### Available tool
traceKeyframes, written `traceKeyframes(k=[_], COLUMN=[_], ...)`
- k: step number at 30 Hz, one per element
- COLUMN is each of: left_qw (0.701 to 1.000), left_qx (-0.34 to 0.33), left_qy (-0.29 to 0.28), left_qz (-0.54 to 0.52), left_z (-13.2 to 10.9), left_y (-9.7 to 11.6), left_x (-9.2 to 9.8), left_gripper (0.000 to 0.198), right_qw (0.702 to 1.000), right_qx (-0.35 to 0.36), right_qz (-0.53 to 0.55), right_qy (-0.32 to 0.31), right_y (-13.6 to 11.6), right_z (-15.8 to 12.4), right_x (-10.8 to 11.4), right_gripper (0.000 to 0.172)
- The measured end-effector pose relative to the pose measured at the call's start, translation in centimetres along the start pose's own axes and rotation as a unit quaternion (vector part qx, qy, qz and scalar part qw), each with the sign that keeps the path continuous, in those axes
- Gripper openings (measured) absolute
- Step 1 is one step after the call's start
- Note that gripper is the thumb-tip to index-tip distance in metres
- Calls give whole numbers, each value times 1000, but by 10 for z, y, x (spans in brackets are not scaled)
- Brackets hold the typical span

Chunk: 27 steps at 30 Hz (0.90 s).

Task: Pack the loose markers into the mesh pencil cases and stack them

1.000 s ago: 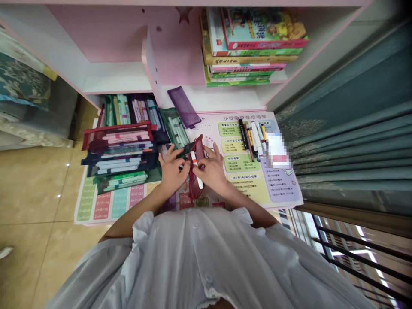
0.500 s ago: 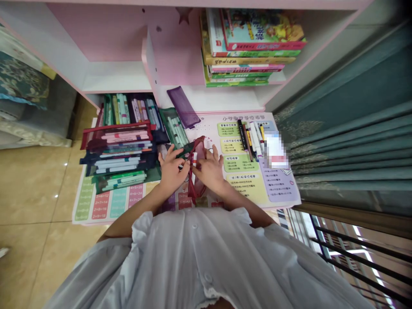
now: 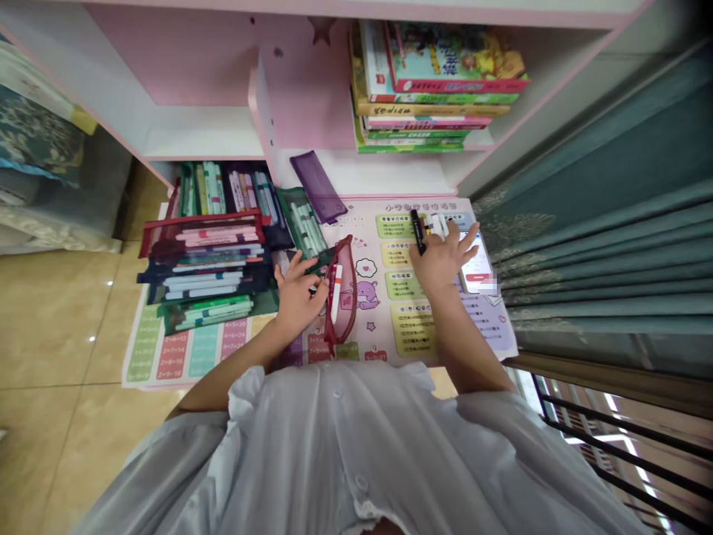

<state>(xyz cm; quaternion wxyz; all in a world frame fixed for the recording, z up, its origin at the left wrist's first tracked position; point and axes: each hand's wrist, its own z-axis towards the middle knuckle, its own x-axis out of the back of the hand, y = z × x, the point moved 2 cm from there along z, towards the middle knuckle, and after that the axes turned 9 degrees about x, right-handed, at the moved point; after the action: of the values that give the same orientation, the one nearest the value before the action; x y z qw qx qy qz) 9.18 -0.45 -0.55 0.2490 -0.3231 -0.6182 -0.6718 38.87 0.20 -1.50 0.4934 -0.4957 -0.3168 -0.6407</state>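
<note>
- Right in the middle, the dark red mesh pouch lies open on the printed maths mat, with a white marker with an orange band sitting inside it.
- The left hand is just left of the red mesh pouch, fingers part-curled, thumb reaching in at its rim. Is it pinching that rim or only touching it? From up here, I can't tell!
- Over to the right of the pouch, well apart from it, the right hand is spread wide, fingers fanned across a cluster of white pens.
- That right-hand grip is working beside a black marker, thumb close against it, but a firm pinch can't be confirmed from this view.
- Just past those fingertips, farther right of the pouch, a phone lies on the mat, its screen blurred out.
- So what's packed so far? Left of the pouch sits a stack of full mesh pouches, loaded with pens and markers.
- Beyond the pouch, a green mesh pouch holds pale pens, and a slim purple pouch lies flat, looking empty.
- What's left out: the black marker and white pens, loose on the mat to the right of the pouch.
- Farther beyond the pouch, a pink-and-white bookcase holds a pile of children's books.
</note>
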Motion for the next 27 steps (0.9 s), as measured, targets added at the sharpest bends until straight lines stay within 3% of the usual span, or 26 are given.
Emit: traceKeyframes(k=[12, 16, 21, 27], left_qw=[1000, 1000, 1000, 1000], left_qx=[4, 2, 2, 4], left_qy=[-12, -10, -12, -9], left_qz=[2, 1, 5, 21], left_z=[0, 1, 1, 1], left_y=[1, 2, 2, 2], left_x=[2, 3, 2, 2], left_gripper=[28, 28, 27, 28], right_qw=[997, 998, 999, 996], right_qx=[-12, 5, 26, 49], right_qz=[-40, -25, 14, 76], right_qy=[-68, -59, -13, 4], right_y=[1, -2, -13, -40], right_z=[4, 3, -4, -23], right_x=[-15, -15, -5, 22], right_gripper=[35, 33, 28, 21])
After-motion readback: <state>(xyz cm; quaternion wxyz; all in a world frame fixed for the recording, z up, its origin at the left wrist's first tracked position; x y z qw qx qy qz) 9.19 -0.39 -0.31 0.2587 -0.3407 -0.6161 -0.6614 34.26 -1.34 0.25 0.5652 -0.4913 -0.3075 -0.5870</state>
